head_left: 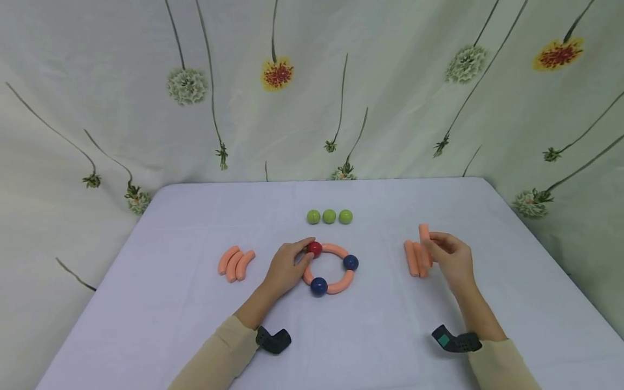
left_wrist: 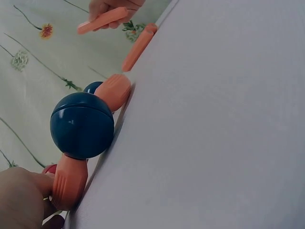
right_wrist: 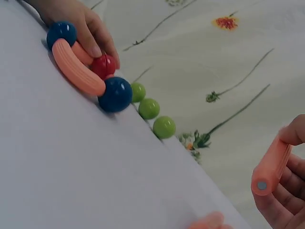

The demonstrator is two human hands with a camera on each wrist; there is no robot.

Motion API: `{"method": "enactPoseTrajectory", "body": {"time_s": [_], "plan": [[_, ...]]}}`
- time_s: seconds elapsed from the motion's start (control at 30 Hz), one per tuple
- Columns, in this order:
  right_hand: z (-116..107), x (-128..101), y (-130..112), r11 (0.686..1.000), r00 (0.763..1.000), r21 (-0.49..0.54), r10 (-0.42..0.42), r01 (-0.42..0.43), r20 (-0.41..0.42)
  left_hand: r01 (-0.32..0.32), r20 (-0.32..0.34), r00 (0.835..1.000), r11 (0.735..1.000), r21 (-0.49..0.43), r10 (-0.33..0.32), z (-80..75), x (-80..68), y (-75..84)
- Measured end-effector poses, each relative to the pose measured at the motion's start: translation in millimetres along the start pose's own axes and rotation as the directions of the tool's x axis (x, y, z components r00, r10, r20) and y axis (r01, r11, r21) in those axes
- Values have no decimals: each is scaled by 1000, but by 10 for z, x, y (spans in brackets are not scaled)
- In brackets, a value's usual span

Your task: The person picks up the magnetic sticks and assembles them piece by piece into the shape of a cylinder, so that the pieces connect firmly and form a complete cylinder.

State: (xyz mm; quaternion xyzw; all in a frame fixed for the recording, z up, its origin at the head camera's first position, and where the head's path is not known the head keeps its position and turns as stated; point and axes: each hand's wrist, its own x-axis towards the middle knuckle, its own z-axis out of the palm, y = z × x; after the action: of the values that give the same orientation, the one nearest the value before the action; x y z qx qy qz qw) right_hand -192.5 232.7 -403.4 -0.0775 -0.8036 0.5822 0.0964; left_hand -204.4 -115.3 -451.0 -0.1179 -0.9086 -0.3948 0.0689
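Observation:
In the head view, curved orange magnetic rods, a red ball and two blue balls are joined in a ring on the table. My left hand pinches the red ball between thumb and fingers at the ring's upper left. On the right, my right hand holds a straight orange magnetic rod raised at a slant. A round grey tip shows at that rod's end in the right wrist view. Just left of this hand lie more straight orange rods, partly hidden by the held rod.
Three green balls stand in a row behind the ring. Three loose curved orange rods lie side by side to the left. A white cloth covers the table, and a flower-print curtain hangs behind it.

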Motion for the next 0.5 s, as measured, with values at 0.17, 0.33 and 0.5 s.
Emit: {"method": "enactPoseTrajectory", "body": {"time_s": [0.17,0.33,0.5], "plan": [[153,-81,-135,991,991,134,11,-29,136,1,10,1000,1000,-4,-1,-9,-3,15],[333,-172,-218,966,959,254,-28,-47,283,-7,21,1000,1000,-18,8,-9,-1,13],[495,-212,-257,940,923,339,-150,23,353,-32,19,999,999,-22,33,-10,-3,3]]}}
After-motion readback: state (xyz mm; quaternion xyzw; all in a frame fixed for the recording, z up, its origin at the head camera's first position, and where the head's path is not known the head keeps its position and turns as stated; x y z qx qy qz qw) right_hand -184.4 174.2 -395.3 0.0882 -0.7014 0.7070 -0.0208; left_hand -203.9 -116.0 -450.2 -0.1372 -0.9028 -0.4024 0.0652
